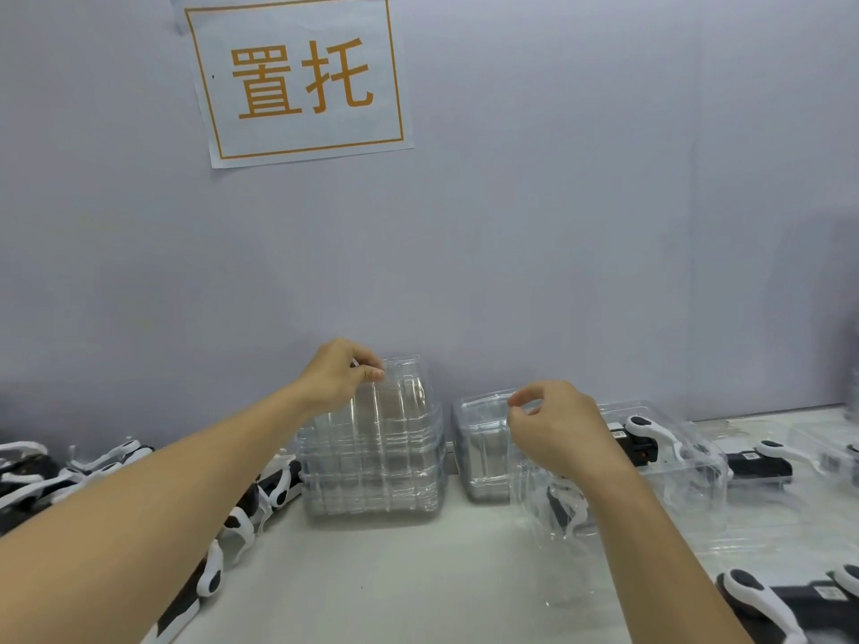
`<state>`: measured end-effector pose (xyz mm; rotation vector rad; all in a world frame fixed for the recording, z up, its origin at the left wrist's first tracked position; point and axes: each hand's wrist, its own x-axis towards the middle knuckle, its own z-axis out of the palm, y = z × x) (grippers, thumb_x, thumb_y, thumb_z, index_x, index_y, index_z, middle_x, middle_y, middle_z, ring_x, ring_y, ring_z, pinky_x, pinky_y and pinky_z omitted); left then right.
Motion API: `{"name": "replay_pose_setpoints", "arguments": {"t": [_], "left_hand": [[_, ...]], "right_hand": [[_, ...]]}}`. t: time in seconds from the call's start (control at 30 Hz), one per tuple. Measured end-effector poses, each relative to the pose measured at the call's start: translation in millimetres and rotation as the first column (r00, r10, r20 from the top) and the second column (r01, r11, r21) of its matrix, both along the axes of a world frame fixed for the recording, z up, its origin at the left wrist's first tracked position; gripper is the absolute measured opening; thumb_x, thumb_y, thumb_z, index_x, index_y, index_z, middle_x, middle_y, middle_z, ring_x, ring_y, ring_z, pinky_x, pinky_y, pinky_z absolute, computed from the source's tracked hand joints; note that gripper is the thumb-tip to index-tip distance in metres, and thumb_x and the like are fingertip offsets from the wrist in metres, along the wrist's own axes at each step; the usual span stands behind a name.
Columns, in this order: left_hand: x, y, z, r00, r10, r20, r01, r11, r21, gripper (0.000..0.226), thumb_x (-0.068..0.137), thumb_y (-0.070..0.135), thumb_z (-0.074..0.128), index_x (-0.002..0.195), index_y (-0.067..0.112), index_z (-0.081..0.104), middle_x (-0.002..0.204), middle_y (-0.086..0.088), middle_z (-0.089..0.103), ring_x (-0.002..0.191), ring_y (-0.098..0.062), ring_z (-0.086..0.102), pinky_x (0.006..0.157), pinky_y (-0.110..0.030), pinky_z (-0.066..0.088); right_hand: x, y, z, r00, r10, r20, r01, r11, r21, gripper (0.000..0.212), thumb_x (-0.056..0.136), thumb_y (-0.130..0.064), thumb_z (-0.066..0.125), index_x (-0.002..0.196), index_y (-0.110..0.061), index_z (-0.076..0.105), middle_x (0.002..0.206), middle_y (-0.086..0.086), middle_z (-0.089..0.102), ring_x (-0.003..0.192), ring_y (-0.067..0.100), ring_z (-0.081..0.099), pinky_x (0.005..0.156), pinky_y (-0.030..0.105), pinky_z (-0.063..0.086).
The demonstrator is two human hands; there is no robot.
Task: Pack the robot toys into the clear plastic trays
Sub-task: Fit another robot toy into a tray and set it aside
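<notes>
— Where are the trays?

— I see a tall stack of clear plastic trays [372, 457] on the tabletop [395, 574] against the wall, and a shorter stack [481, 448] just to its right. My left hand [337, 374] pinches the top tray's rim between thumb and fingers.

— And your right?

— My right hand [558, 425] holds a single clear tray [553, 527] upright; its fingers look curled on the top edge, though the plastic is hard to read.

— The toys?

— Black-and-white robot toys [241, 518] lie along the left under my forearm. One toy [646, 439] sits in a tray at right, others [762, 462] beyond. An orange-lettered paper sign [297, 76] hangs on the wall.
</notes>
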<state>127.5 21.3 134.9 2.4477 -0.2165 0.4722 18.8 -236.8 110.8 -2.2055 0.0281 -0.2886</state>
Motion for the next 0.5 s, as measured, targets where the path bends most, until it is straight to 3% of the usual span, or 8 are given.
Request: {"name": "replay_pose_setpoints", "arguments": {"t": [0.1,0.23,0.3,0.5], "left_hand": [[-1,1,6,1.0,0.005,0.014,-0.005,1.0,-0.006,0.007,0.091,0.017,0.07,0.094,0.013,0.076,0.097,-0.004,0.069,0.093,-0.018,0.06,0.079,-0.024,0.042],[-5,1,17,0.998,0.008,0.055,-0.006,0.999,-0.036,0.008,0.092,0.018,0.069,0.086,0.022,0.074,0.085,0.008,0.065,0.083,-0.008,0.058,0.069,-0.016,0.04],[-8,1,22,0.995,0.018,0.094,-0.013,0.999,-0.051,0.009,0.092,0.018,0.069,0.086,0.022,0.074,0.084,0.009,0.065,0.084,-0.01,0.058,0.07,-0.016,0.041],[-35,-11,28,0.936,0.067,0.347,-0.03,0.993,-0.112,0.004,0.089,0.014,0.072,0.088,0.017,0.073,0.093,-0.003,0.067,0.088,-0.017,0.056,0.093,-0.038,0.046]], "right_hand": [[1,0,-1,1.0,0.0,0.003,0.0,1.0,-0.008,0.03,0.093,-0.023,0.051,0.12,-0.022,0.064,0.118,0.003,0.065,0.103,0.026,0.065,0.091,0.045,0.055],[1,0,-1,1.0,0.006,-0.001,-0.006,1.0,-0.02,0.03,0.094,-0.023,0.051,0.121,-0.021,0.063,0.117,0.004,0.065,0.102,0.025,0.065,0.091,0.044,0.055],[1,0,-1,1.0,0.009,-0.006,-0.009,1.0,-0.023,0.03,0.094,-0.023,0.051,0.121,-0.022,0.063,0.117,0.004,0.065,0.102,0.025,0.065,0.092,0.044,0.055],[1,0,-1,1.0,0.006,-0.005,-0.006,1.0,-0.031,0.029,0.094,-0.023,0.052,0.121,-0.023,0.062,0.118,0.003,0.063,0.102,0.023,0.064,0.092,0.044,0.055]]}}
